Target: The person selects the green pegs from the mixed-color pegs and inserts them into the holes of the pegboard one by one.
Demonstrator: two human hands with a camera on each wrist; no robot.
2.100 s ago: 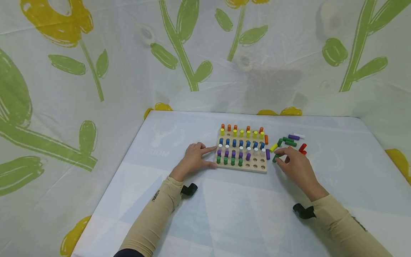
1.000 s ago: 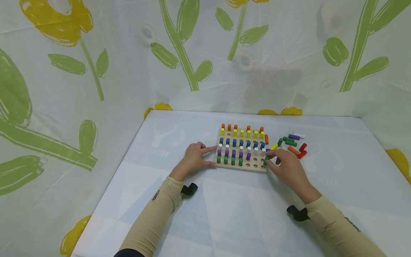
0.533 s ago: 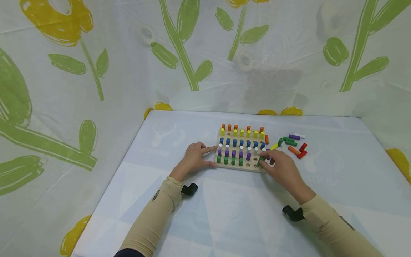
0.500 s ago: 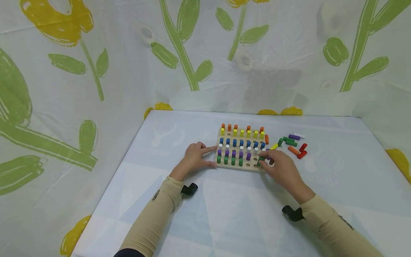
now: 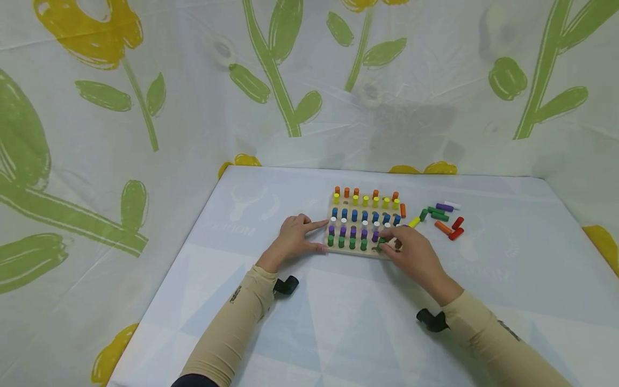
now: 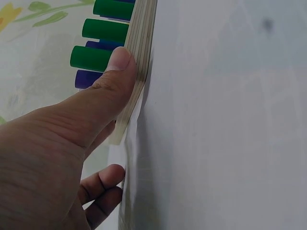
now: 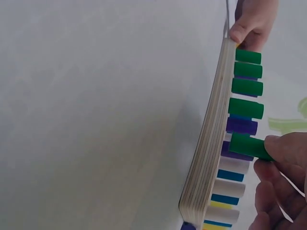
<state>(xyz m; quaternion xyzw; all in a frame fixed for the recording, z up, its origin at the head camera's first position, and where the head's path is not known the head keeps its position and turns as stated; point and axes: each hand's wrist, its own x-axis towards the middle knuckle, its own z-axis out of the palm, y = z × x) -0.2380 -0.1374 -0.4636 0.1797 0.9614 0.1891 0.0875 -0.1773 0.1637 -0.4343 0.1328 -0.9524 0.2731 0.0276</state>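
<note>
The wooden pegboard (image 5: 352,253) bears rows of orange, yellow, blue, white, purple and green pegs. At its left edge is my left hand (image 5: 293,237), index finger and thumb extended against the wood; the left wrist view has the thumb on the board's corner beside the green pegs (image 6: 100,58). My right hand (image 5: 416,256) pinches a green peg (image 7: 248,145) between thumb and fingers, over the right part of the front row. In the right wrist view that peg is in line with the standing green ones; its lower end's seating I cannot tell. The right hand hides some holes.
Right of the board lie loose pegs: an orange one (image 5: 403,210), a yellow one (image 5: 414,221), several green ones (image 5: 439,216), a purple one (image 5: 444,207), a white one (image 5: 453,205), and red ones (image 5: 456,234). Flower-printed cloth (image 5: 309,107) stands behind the table.
My right hand has carried the green peg leftward from the loose pegs to over the board's front row. The left hand keeps its place at the board's edge.
</note>
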